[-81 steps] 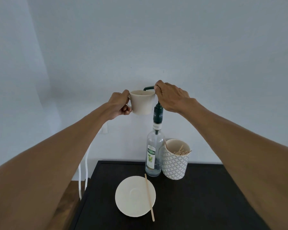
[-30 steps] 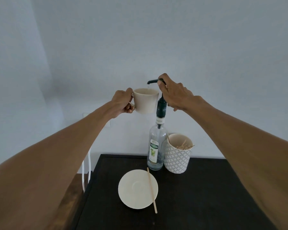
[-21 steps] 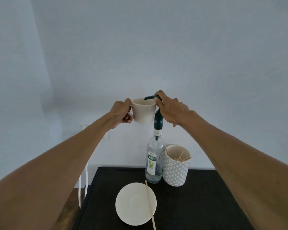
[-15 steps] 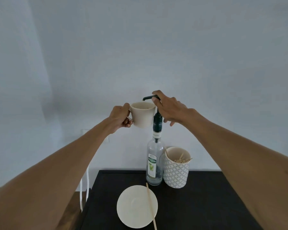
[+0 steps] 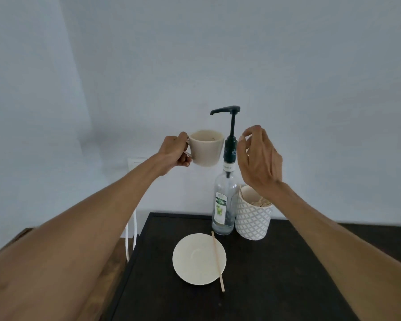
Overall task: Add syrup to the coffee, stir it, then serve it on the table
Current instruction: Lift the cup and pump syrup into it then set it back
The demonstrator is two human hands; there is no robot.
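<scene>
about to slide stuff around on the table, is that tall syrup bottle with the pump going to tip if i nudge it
Probably, if nudged high up. The syrup bottle is tall and narrow, and its raised pump adds height. It looks nearly empty, so likely light and easy to shift. It is clear, apparently glass, so a fall could break it; the patterned cup close beside it gives little support.

Patterned white holder (image 5: 252,218) of wooden sticks, white cord (image 5: 127,237) against the wall (image 5: 218,54)

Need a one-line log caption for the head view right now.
Left hand holds the cup under the syrup bottle's pump spout; right hand open beside it.
</scene>
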